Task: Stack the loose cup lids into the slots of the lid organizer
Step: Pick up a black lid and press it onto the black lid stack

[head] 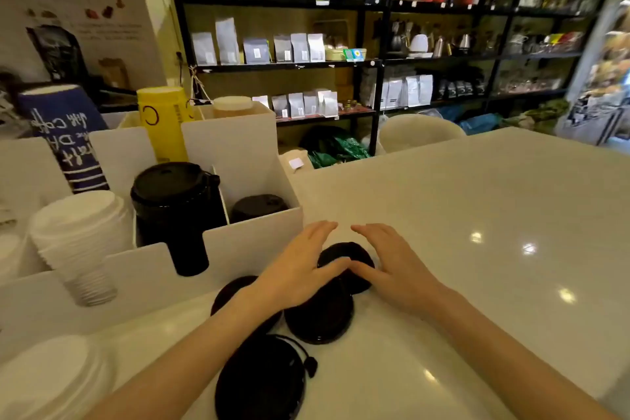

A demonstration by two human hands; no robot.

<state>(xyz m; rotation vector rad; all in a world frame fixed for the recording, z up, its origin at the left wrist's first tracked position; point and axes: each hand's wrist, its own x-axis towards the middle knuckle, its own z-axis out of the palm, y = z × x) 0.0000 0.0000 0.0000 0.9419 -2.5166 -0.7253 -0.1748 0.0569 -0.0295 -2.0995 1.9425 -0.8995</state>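
Several loose black cup lids lie on the white counter in front of me: a far one [344, 252], a middle one [320, 317], a near one with a plug tab [260, 382] and one partly under my left wrist [231, 290]. My left hand [300, 266] and my right hand [392, 262] hover flat over the far lid, fingers spread, thumbs nearly touching, holding nothing. The white lid organizer [252, 242] stands at the left. One slot holds a tall stack of black lids [174, 211], another a short black stack [259, 206], and another holds white lids [81, 239].
Blue [64, 133] and yellow [163, 123] cup stacks stand behind the organizer. More white lids [51, 382] sit at the bottom left. Black shelves with bags and kettles [341, 44] fill the background. The counter [477, 215] stretches to the right.
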